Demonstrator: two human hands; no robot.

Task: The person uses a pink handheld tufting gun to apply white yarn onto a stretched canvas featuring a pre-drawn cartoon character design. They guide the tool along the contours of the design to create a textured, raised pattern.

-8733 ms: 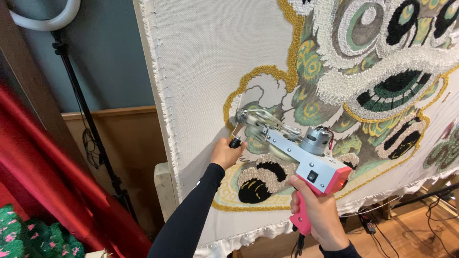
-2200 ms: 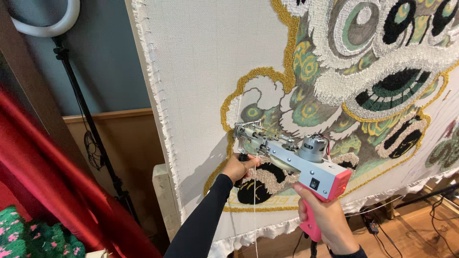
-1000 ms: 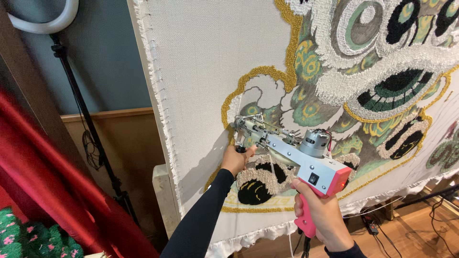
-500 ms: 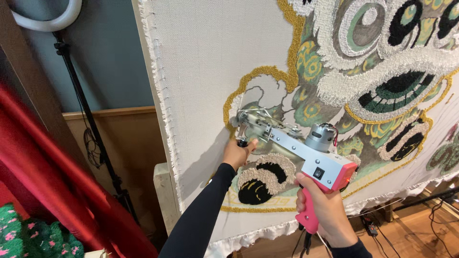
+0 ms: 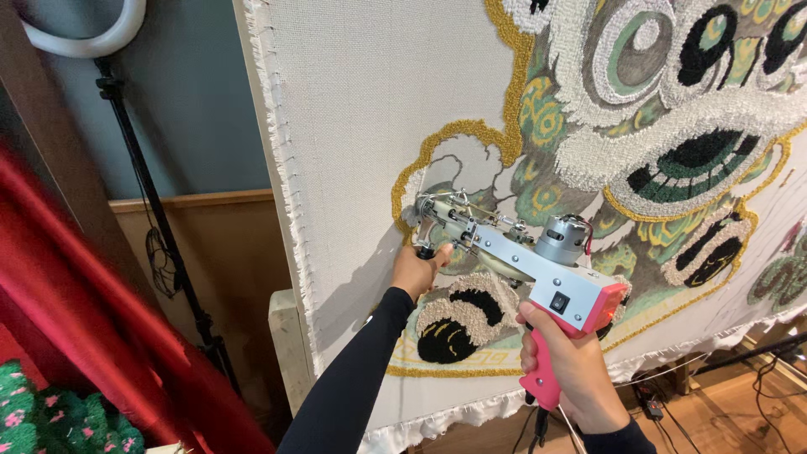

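Note:
A tufting gun (image 5: 521, 256) with a silver body and pink grip is pressed nose-first against a stretched white tufting cloth (image 5: 370, 126). My right hand (image 5: 567, 370) is closed around the pink rear grip. My left hand (image 5: 416, 271), in a black sleeve, grips the black front handle under the gun's nose. The nose meets the cloth beside a gold-yellow yarn outline (image 5: 458, 139) of a lion-like design tufted in white, green, black and beige.
A wooden frame post (image 5: 286, 345) holds the cloth's left edge. A ring light (image 5: 80, 38) on a black stand (image 5: 160, 227) is at the left. Red fabric (image 5: 76, 311) hangs lower left. Cables (image 5: 773, 378) lie on the wooden floor at lower right.
The gun's nose has moved up along the cloth over the last second, after dipping lower about two seconds ago. Both hands have kept their hold.

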